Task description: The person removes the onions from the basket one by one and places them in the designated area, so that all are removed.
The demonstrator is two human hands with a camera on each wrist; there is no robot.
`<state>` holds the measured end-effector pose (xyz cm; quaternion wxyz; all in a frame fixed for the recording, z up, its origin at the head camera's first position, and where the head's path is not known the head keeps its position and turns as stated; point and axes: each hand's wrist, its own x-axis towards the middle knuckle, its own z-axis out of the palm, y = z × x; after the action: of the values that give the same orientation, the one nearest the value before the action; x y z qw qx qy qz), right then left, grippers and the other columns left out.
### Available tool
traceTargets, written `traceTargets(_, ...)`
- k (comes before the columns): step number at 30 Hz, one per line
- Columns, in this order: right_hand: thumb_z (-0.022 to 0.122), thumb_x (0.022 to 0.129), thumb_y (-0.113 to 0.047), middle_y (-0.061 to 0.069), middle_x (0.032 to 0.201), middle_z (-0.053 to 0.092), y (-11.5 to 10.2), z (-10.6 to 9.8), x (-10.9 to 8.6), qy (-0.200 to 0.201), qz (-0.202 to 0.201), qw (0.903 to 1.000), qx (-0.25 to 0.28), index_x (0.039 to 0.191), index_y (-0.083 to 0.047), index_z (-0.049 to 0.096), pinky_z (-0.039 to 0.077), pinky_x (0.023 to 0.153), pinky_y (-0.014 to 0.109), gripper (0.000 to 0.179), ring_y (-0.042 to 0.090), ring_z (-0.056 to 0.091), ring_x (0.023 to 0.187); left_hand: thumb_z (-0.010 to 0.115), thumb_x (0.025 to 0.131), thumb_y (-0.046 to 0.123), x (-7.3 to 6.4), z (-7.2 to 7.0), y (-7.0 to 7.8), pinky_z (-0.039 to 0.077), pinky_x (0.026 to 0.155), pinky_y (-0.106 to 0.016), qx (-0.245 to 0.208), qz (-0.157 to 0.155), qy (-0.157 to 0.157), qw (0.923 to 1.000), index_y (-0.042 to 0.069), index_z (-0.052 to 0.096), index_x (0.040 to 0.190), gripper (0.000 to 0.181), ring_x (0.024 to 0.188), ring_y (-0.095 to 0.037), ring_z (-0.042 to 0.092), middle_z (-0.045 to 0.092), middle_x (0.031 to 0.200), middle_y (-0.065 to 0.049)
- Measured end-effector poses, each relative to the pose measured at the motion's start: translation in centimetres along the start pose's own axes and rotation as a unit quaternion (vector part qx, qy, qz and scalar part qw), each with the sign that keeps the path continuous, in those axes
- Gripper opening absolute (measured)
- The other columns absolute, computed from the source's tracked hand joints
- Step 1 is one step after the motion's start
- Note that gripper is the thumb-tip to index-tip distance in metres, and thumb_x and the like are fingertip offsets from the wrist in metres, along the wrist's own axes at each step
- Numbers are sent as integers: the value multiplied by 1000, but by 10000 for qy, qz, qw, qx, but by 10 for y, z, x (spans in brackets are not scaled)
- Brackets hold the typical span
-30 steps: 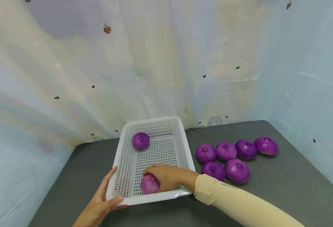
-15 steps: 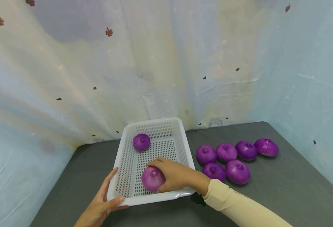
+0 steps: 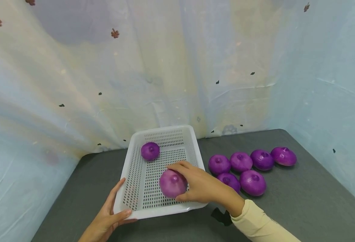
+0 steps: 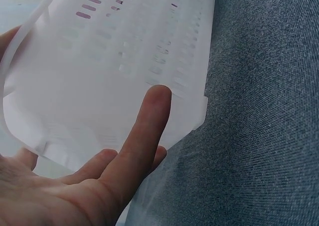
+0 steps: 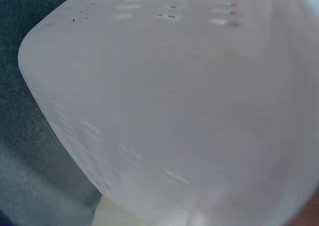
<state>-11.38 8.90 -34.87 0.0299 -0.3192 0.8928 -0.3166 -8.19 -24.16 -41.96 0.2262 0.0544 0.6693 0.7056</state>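
Note:
A white perforated plastic basket (image 3: pixel 164 212) stands at the middle of the head view. At its near left corner my left hand (image 3: pixel 105 216) grips the rim. The left wrist view shows that hand's fingers (image 4: pixel 152 111) against the basket's outer wall (image 4: pixel 99 96). My right hand (image 3: pixel 197 185) reaches over the near right corner and holds a purple onion (image 3: pixel 172 184) between thumb and fingers, over the basket floor. Another purple onion (image 3: pixel 150 151) lies inside at the far left. The basket's outer corner (image 5: pixel 164 86) fills the right wrist view and hides the right hand's fingers.
To the right of the basket several purple onions (image 3: pixel 253 182) lie in two loose rows on the dark grey table (image 3: pixel 298 195). Patterned curtains (image 3: pixel 165 67) hang behind the table and at its sides. A small black object (image 3: pixel 221 216) shows beneath the right wrist.
My right hand, with the onion, has moved right and a little away from the basket's near edge. The left hand keeps its place on the basket's corner.

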Motion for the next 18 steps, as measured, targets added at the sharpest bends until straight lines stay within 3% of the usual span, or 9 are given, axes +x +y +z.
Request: traceTargets(18, 86, 76, -34, -12, 145, 44, -7, -9, -31, 415, 200, 9989, -36, 147, -27, 45, 52, 98, 39, 83, 7, 55, 121, 53, 101, 4, 2, -3, -2, 53, 94, -55, -65, 109, -128, 9998, 44, -9, 156, 93, 125, -30, 56, -9, 164, -14)
